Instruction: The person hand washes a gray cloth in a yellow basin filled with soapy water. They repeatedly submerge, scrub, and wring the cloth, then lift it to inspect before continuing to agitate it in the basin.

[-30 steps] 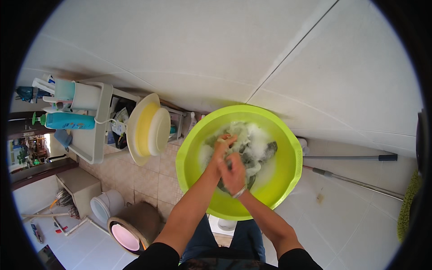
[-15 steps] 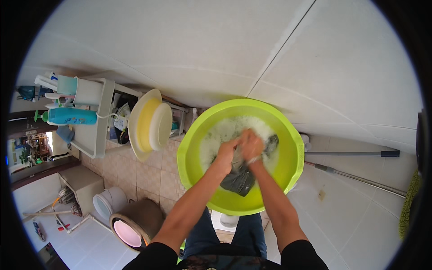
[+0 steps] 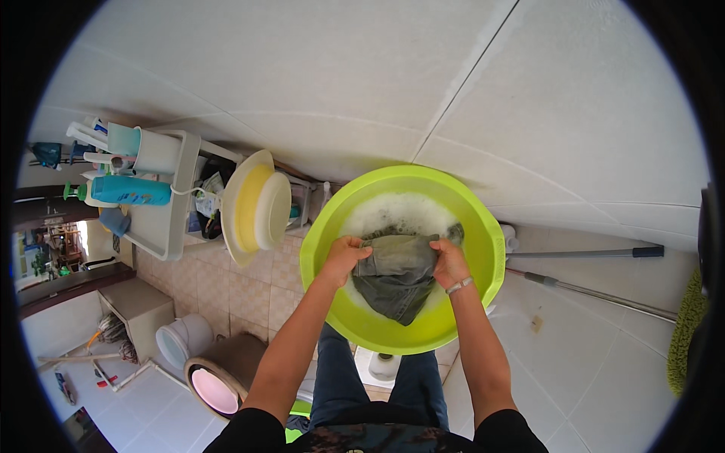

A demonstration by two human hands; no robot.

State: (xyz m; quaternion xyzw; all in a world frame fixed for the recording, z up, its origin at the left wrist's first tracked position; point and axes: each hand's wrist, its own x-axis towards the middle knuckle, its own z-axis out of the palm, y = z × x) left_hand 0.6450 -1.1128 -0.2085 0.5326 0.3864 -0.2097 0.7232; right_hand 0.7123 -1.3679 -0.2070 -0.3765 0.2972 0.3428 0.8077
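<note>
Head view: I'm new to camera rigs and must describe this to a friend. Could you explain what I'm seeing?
There's no machine: a person works bare-handed. A wide-lens camera on their head looks down, so straight edges bend and the forearms enter from below. The left hand and right hand each grip one side of a grey cloth in a green tub. White suds lie in it too. Over on the left, a cart holds a blue bottle.

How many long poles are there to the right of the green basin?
2: a grey pole with a black end, and a metal pole below it in the picture. Any others behind the green basin would be hidden.
</note>
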